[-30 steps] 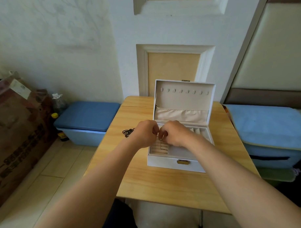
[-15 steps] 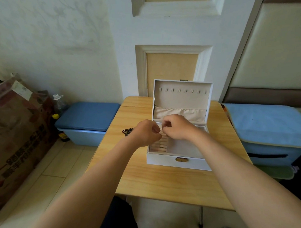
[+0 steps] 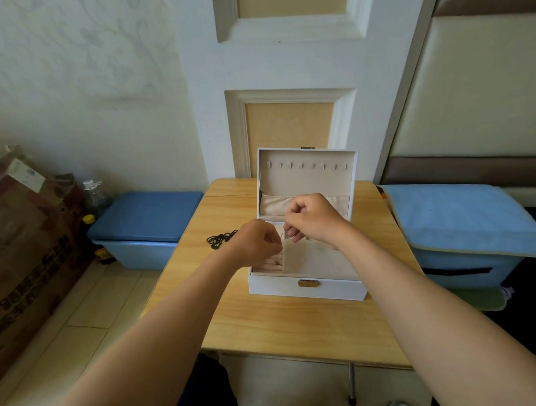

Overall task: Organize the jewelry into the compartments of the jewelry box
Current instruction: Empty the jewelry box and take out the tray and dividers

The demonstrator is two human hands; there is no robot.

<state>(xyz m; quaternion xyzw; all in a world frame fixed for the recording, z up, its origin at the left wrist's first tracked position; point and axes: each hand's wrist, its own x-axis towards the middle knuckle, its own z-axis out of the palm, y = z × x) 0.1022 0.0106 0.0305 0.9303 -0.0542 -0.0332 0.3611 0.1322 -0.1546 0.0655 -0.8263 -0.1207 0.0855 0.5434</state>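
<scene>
Head view, both hands (image 3: pixel 259 242) (image 3: pixel 316 218) pinching a thin chain (image 3: pixel 282 232) over open jewelry box (image 3: pixel 306 287), black jewelry (image 3: pixel 220 240) beside.

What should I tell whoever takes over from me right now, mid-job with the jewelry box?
Left hand: closed, pinching the lower end of a thin chain over the box's left side.
Right hand: closed on the chain's upper end, raised in front of the lid pocket.
Jewelry box: open on the table, lid upright, its hooks empty.
Black jewelry: loose on the table, left of the box.
Done: hard to tell; the ring rolls show nothing clearly.
Left: place the chain, then store the black jewelry.
</scene>
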